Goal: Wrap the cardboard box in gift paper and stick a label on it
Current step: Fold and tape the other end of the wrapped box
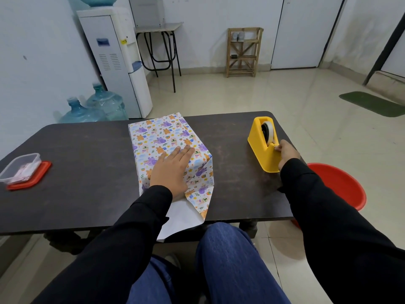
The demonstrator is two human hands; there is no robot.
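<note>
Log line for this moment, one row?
left hand: flat on wrapped box | right hand: pinching tape at dispenser | near flap: unsealed

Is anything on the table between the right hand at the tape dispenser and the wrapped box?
Nothing visible: bare table separates the right hand, pinching the tape at the dispenser, from the box under the left hand.

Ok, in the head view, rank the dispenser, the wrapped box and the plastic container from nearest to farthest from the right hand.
1. Dispenser, right side of the table; the right hand pinches its tape.
2. Box, middle of the table, under the left hand.
3. Container, far left edge of the table.
</note>
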